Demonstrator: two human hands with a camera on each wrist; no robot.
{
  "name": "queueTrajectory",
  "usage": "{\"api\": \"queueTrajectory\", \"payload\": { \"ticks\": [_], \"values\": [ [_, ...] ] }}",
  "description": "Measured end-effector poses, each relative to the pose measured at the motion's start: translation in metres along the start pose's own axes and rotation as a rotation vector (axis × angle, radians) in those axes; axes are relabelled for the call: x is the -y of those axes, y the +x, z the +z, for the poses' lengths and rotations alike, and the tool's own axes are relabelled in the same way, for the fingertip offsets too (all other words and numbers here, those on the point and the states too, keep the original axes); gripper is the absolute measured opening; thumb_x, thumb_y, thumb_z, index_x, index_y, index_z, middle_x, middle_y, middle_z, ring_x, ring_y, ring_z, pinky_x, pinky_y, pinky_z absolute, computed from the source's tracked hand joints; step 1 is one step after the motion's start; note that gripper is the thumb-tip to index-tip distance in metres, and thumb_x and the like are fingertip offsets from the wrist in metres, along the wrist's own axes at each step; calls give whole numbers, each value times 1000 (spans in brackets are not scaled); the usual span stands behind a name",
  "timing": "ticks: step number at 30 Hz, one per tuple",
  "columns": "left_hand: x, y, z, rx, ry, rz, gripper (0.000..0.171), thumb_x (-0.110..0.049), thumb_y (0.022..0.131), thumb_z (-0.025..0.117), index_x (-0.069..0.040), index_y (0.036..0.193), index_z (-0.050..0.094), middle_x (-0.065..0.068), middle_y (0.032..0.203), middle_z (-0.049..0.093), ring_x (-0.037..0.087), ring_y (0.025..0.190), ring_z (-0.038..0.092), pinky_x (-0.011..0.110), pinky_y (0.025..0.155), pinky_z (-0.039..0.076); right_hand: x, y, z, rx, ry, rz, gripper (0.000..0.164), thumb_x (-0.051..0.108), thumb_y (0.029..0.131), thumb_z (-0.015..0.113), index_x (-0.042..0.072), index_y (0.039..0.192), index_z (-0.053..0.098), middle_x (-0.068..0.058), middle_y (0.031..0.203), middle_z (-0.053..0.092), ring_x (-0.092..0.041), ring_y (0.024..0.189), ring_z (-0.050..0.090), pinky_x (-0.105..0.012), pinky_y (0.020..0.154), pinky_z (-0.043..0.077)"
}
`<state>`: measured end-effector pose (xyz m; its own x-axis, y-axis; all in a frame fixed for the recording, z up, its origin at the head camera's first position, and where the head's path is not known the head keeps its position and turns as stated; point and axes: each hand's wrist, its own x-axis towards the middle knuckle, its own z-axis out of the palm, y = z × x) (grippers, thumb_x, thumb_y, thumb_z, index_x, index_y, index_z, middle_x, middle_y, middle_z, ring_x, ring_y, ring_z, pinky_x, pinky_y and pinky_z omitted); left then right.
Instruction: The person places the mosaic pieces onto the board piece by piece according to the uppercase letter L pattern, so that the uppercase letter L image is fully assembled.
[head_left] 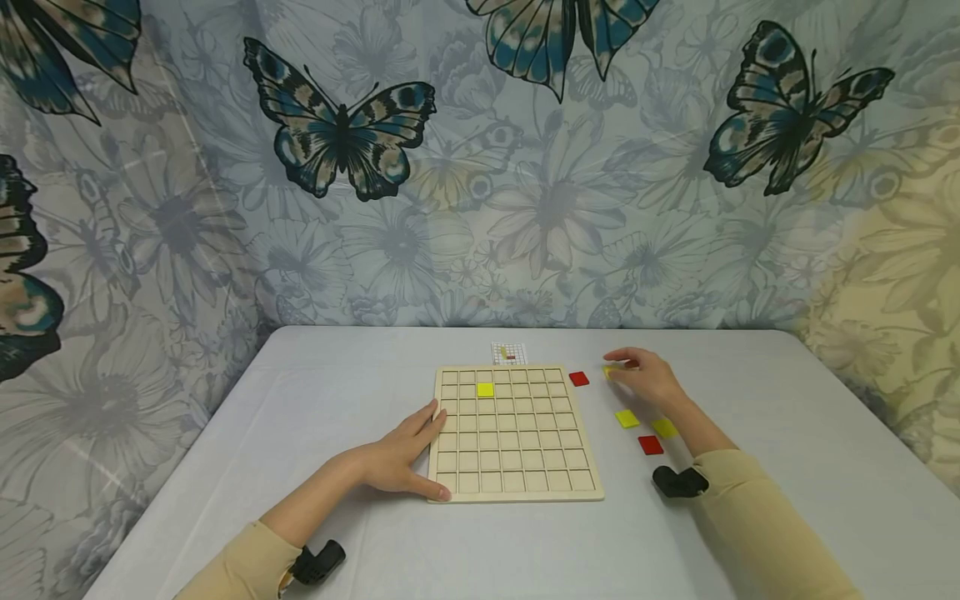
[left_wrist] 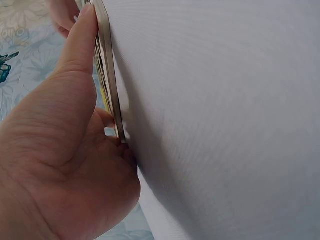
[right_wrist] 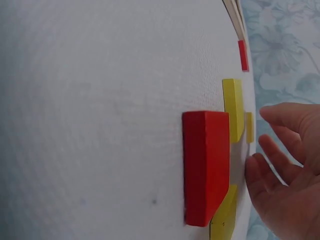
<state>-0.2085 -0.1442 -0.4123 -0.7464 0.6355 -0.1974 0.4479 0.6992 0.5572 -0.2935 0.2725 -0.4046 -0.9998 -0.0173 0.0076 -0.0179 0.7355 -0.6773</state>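
Note:
A square wooden grid board point(head_left: 517, 502) lies on the table, with one yellow square tile point(head_left: 485, 390) in a cell of its upper left part. My left hand point(head_left: 397, 457) rests along the board's left edge, thumb on the near corner and fingers spread farther up. In the left wrist view the thumb point(left_wrist: 82, 42) lies straight against the rim. To the right of the board, my right hand point(head_left: 647, 379) hovers with bent, parted fingers over the farthest yellow tile point(head_left: 607, 372). The right wrist view shows this yellow tile point(right_wrist: 249, 127) on the cloth, apart from the fingertips.
A red tile point(head_left: 578, 379) lies beside the board's far right corner. Nearer me are two yellow tiles point(head_left: 627, 419) point(head_left: 664, 428) and another red tile point(head_left: 651, 445). Behind the board is a small printed grid card point(head_left: 508, 353). A butterfly-patterned curtain point(head_left: 555, 217) hangs behind the white table point(head_left: 517, 554).

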Motion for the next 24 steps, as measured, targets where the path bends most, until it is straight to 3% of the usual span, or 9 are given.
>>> {"api": "queueTrajectory", "payload": {
  "ticks": [17,24],
  "values": [
    [-2,-1,-1,3,10,-5,114,-54,80,75,-2,156,8,19,161,-6,36,147,-1,54,115,14,-6,1,4,16,-31,6,36,12,94,62,-1,127,58,-25,133,53,-42,123,46,-54,102,38],
    [-1,-1,-1,3,1,4,114,-53,80,75,-1,156,8,20,161,-6,37,147,-1,54,115,14,-7,1,5,21,-33,-25,35,13,94,63,-2,125,59,-24,127,56,-39,116,50,-52,98,42]
  ]
}}
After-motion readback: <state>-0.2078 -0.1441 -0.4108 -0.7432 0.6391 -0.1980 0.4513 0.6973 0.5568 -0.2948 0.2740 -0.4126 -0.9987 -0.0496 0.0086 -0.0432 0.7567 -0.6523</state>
